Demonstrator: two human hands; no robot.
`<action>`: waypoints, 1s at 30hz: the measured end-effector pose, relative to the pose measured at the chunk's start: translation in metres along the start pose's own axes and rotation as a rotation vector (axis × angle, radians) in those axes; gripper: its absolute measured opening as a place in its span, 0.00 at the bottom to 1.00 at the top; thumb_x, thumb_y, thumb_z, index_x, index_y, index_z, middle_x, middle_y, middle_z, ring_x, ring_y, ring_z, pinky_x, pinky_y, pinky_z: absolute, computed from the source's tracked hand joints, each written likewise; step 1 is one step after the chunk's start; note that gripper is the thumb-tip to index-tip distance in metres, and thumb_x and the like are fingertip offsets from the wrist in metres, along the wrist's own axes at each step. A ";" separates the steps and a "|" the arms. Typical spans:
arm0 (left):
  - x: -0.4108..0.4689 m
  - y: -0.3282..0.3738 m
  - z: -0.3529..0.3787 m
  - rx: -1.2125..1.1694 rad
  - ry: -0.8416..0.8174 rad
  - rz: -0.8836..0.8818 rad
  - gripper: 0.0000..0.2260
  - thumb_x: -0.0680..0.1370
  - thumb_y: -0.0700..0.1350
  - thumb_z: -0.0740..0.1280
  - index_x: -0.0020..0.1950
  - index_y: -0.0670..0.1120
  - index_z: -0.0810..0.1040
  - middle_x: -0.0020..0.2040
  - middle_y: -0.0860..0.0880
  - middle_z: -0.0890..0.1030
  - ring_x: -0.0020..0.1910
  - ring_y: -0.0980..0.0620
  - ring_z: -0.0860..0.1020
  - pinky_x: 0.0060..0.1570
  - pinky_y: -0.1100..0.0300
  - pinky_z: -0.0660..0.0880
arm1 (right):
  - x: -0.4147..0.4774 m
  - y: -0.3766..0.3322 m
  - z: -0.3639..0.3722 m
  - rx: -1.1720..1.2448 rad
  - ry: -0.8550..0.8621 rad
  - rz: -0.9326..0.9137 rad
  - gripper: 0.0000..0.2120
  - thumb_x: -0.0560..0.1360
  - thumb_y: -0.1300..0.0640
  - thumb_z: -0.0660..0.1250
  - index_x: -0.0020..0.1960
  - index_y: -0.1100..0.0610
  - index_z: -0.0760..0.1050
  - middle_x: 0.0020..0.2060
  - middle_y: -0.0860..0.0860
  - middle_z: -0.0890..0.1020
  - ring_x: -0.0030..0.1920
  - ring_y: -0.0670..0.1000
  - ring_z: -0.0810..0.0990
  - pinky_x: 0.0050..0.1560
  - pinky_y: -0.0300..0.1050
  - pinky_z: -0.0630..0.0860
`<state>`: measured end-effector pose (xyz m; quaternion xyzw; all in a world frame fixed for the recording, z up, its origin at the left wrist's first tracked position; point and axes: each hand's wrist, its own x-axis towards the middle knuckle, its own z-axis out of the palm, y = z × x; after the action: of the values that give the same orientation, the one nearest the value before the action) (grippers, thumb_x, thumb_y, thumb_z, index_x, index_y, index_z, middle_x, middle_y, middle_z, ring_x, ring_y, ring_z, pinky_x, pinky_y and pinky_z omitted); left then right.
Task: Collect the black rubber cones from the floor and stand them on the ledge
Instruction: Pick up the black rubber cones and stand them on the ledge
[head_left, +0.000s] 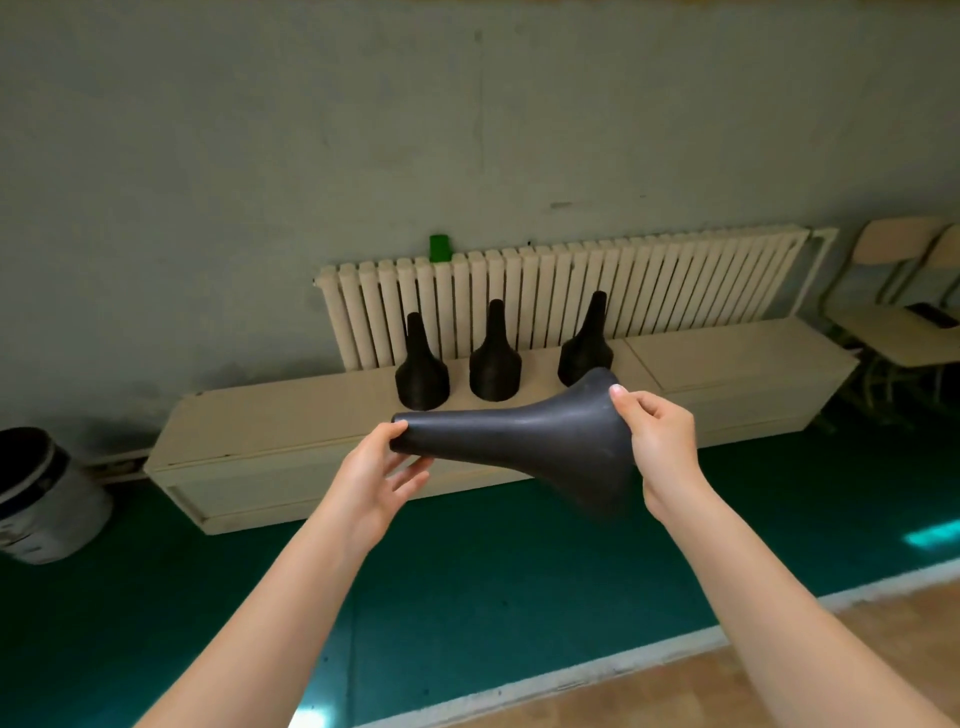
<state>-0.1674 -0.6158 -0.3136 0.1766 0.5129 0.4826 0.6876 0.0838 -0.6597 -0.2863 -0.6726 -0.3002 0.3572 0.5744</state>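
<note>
Ledge (291, 415) is holding three cones (494, 364); left hand (371, 480) and right hand (662, 441) are clamping fingers (619, 393) round a sideways cone (519, 441), probably needing base-down turning.

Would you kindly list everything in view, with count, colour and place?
held cone: 1, black, sideways in both hands
standing cones: 3, black, upright on ledge
ledge: 1, cream, along wall
radiator: 1, cream, behind ledge
green item: 1, green, atop radiator
bucket: 1, white and dark, floor, left
chairs: 2, beige, far right
floor: 1, green, white line, wood nearer
left hand: 1, bare, pinching held cone's narrow end
right hand: 1, bare, gripping its wide rim
</note>
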 end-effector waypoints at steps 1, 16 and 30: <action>0.006 0.001 0.004 0.006 0.003 -0.012 0.24 0.78 0.43 0.66 0.72 0.47 0.64 0.67 0.38 0.72 0.53 0.41 0.79 0.49 0.51 0.77 | 0.008 0.000 0.002 -0.001 0.005 0.002 0.10 0.78 0.52 0.65 0.42 0.55 0.81 0.43 0.51 0.81 0.52 0.52 0.77 0.60 0.52 0.73; 0.131 0.022 0.157 0.032 0.115 0.013 0.23 0.78 0.43 0.65 0.73 0.47 0.64 0.68 0.37 0.71 0.58 0.39 0.78 0.54 0.50 0.76 | 0.228 -0.014 -0.002 -0.037 -0.080 0.011 0.10 0.78 0.53 0.64 0.42 0.54 0.79 0.39 0.48 0.78 0.43 0.46 0.74 0.46 0.44 0.72; 0.223 0.075 0.169 0.013 0.181 0.073 0.22 0.79 0.44 0.65 0.71 0.46 0.66 0.63 0.38 0.74 0.57 0.41 0.78 0.53 0.50 0.76 | 0.329 -0.043 0.076 -0.064 -0.218 -0.041 0.08 0.77 0.53 0.66 0.39 0.49 0.78 0.41 0.48 0.79 0.45 0.48 0.76 0.51 0.50 0.76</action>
<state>-0.0536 -0.3490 -0.3078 0.1551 0.5692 0.5181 0.6193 0.2070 -0.3421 -0.2946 -0.6415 -0.3858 0.4066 0.5238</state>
